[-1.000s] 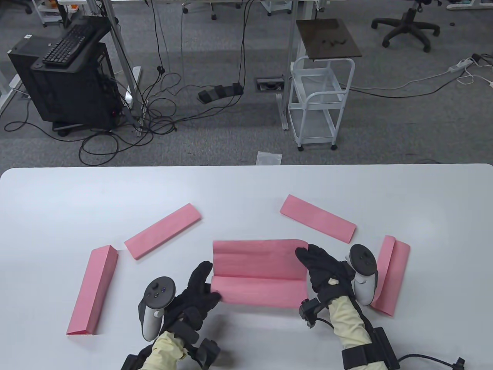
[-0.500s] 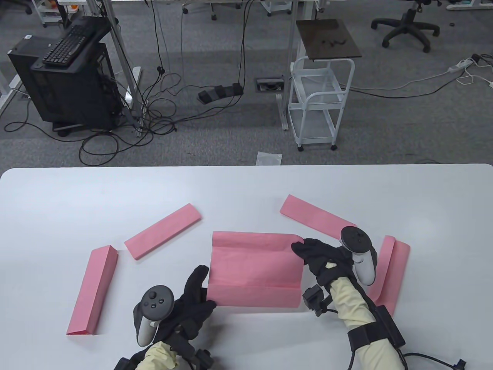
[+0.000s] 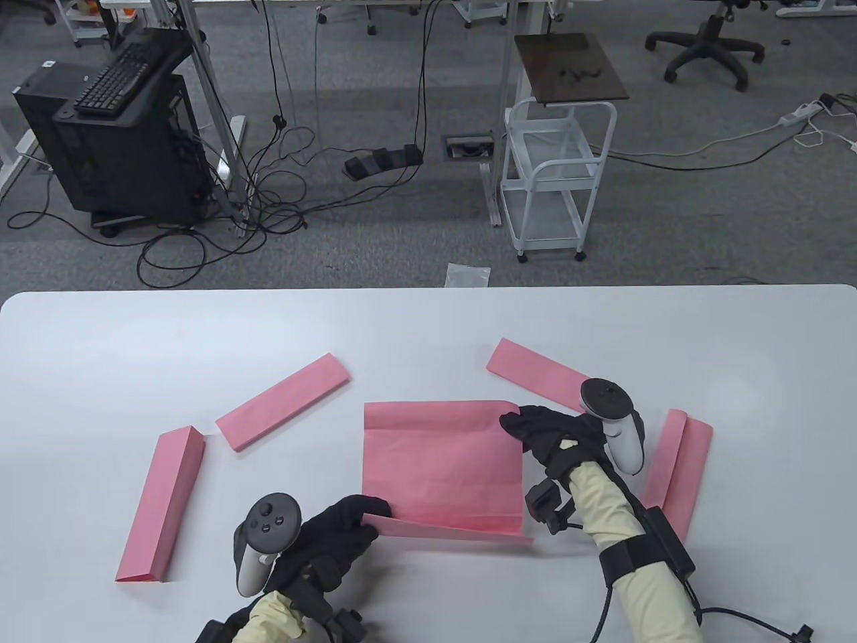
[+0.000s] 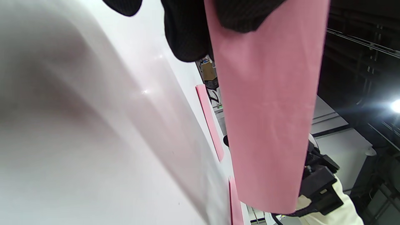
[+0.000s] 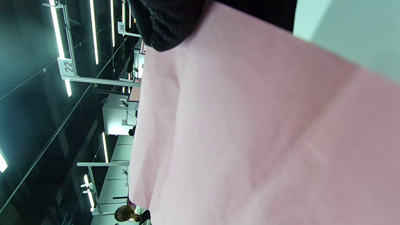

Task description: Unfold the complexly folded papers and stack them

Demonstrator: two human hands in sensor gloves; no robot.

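Observation:
A partly unfolded pink paper [image 3: 442, 462] lies at the middle front of the white table [image 3: 134, 348]. My left hand [image 3: 355, 519] pinches its near flap at the left corner and holds that flap lifted; the flap fills the left wrist view [image 4: 268, 109]. My right hand [image 3: 529, 425] grips the paper's far right corner, where the edge curls; the sheet fills the right wrist view [image 5: 250, 131]. Several folded pink papers lie around: one at the far left [image 3: 163, 494], one left of centre [image 3: 284, 400], one behind my right hand [image 3: 535, 372], one at the right [image 3: 679, 462].
The table's far edge runs across the middle of the table view. Beyond it on the floor are a white cart [image 3: 559, 181], a black computer stand [image 3: 114, 134], cables and an office chair [image 3: 706, 43].
The pink paper has opened from a narrow strip into a wide sheet. My right hand drew the far edge away from me. My left hand took hold of the near flap and lifted it.

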